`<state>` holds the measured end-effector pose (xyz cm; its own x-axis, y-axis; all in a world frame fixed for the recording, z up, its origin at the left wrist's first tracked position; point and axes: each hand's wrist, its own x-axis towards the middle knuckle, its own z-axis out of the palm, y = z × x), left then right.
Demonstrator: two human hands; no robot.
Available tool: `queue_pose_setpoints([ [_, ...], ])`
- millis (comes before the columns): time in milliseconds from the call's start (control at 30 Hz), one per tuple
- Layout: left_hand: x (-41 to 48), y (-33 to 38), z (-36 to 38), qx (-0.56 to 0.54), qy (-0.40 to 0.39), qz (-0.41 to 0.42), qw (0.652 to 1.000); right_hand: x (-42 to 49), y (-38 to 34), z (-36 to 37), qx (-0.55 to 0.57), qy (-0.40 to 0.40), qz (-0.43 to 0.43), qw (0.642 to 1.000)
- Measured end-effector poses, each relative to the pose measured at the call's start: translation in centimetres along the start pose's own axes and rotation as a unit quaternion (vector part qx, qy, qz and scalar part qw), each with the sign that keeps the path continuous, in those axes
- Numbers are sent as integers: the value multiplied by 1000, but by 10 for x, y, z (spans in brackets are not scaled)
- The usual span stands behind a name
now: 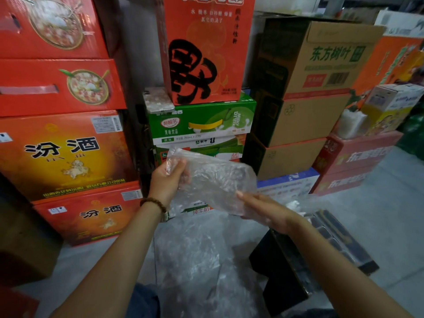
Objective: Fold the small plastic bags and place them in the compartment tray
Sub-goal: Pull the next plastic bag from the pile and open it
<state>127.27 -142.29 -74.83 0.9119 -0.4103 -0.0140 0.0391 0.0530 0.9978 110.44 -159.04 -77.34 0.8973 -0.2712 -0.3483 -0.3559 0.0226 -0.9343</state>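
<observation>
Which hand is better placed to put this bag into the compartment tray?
Probably the right hand: it touches the lower end of the bag, open, and the compartment tray lies just beside it. The left hand grips the bag's upper corner, farther from the tray.

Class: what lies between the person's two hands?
In the head view, a clear plastic bag stretches from the left hand, which grips it, to the flat right hand.

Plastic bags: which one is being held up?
The clear bag gripped by the left hand, right hand flat against it; the heap of bags lies below.
</observation>
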Motion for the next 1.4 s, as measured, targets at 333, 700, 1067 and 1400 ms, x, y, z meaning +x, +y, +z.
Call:
queue_pose_setpoints([
  [333, 10, 3, -18, 58, -33, -97, 993, 14, -5, 5, 56, 20, -48, 997],
  [700, 8, -6, -14, 176, -10, 34, 984, -1, -19, 4, 52, 53, -91, 993],
  [1067, 15, -2, -19, 11, -21, -31, 999, -15, -22, -12, 47, 37, -68, 996],
  [1400, 13, 6, -18, -286, -7, -141, 948, -26, -14, -22, 14, 11, -35, 999],
])
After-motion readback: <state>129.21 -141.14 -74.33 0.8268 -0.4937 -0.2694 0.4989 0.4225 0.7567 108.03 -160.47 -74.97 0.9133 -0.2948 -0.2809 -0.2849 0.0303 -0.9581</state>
